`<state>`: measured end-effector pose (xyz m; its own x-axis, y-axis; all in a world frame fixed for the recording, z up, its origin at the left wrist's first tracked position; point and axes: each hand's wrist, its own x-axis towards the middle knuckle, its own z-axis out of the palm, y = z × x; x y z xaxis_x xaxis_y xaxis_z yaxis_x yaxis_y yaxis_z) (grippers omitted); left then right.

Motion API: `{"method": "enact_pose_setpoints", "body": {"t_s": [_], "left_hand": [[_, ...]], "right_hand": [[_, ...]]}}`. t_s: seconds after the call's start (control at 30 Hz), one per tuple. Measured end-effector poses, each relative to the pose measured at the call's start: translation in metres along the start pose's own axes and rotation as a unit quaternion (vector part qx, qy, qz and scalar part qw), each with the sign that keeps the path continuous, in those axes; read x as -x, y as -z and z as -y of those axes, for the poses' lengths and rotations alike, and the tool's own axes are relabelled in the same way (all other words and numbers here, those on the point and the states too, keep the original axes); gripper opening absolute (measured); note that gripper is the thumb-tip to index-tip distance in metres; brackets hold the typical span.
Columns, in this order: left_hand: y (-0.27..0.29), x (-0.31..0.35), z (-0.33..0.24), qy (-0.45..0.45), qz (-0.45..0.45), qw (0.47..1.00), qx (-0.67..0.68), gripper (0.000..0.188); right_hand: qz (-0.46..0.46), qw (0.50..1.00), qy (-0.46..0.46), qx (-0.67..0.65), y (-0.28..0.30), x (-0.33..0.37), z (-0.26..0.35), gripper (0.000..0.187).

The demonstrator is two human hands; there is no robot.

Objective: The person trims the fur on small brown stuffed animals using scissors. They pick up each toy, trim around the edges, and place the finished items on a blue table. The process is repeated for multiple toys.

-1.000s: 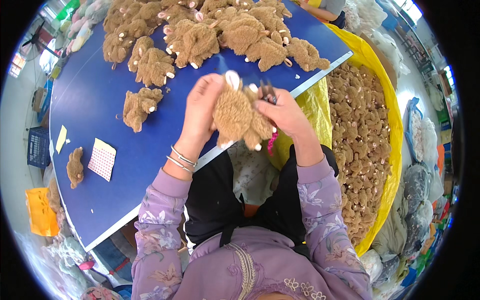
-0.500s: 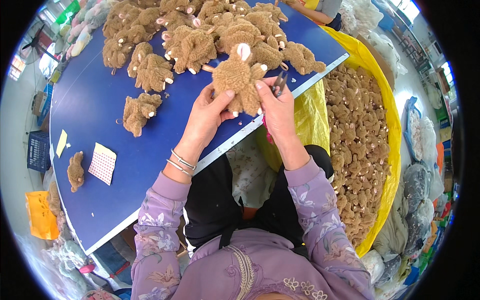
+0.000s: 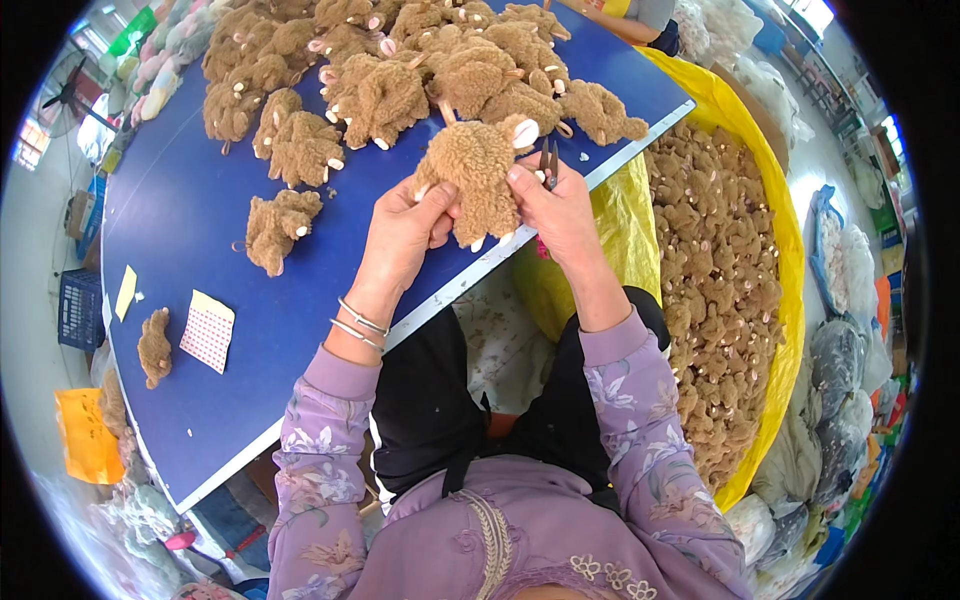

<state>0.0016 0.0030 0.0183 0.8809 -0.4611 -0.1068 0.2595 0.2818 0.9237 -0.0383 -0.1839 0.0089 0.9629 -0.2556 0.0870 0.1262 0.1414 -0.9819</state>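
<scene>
A brown plush toy [image 3: 470, 170] with white tips and a pale ear is stretched between both hands above the table's near edge. My left hand [image 3: 412, 222] pinches its left lower side, thumb on top. On its right side, my right hand [image 3: 556, 212] grips the plush with thumb and fingers. Small dark thread snips [image 3: 548, 165] also sit in the right hand, blades pointing up and away from the toy. Just beyond lies a heap of similar plush toys [image 3: 375, 95], and one separate plush toy [image 3: 280, 228] rests left of my hands.
The blue table [image 3: 270, 350] has a pale edge strip. On its left lie a sticker sheet [image 3: 208, 330], a yellow slip [image 3: 126, 292] and a small brown plush piece [image 3: 154, 348]. A large yellow sack [image 3: 785, 260] full of plush stands at right. Another person's arm [image 3: 615, 22] shows at the far edge.
The held plush has turned and tipped, so its ear now points right and its loop upward. Both hands have stayed on it, and the snips have swung more upright.
</scene>
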Motion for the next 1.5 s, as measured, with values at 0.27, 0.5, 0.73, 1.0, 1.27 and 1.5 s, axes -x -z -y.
{"method": "enact_pose_setpoints", "body": {"t_s": [0.27,0.5,0.73,1.0,1.27,1.5], "left_hand": [[0.001,-0.006,-0.003,-0.059,-0.007,0.993,0.1,0.018],[-0.005,-0.004,0.004,-0.002,0.031,0.999,-0.009,0.032],[0.007,-0.009,-0.004,0.012,-0.062,0.989,0.137,0.019],[-0.012,-0.004,-0.005,-0.008,-0.084,0.993,0.082,0.022],[-0.006,-0.005,0.012,-0.171,-0.055,0.978,-0.11,0.03],[0.0,-0.008,0.005,-0.06,-0.06,0.995,0.045,0.028]], "right_hand": [[0.022,0.985,-0.03,-0.17,-0.01,0.001,0.002,0.014],[0.079,0.988,-0.072,-0.109,-0.023,-0.004,0.003,0.021],[0.079,0.979,0.121,0.141,-0.038,0.019,0.009,0.03],[0.091,0.956,0.183,0.21,-0.041,0.024,0.007,0.022],[0.011,0.997,0.055,0.045,-0.04,0.017,0.007,0.022],[0.03,0.994,0.09,0.056,-0.036,0.019,0.004,0.025]]}}
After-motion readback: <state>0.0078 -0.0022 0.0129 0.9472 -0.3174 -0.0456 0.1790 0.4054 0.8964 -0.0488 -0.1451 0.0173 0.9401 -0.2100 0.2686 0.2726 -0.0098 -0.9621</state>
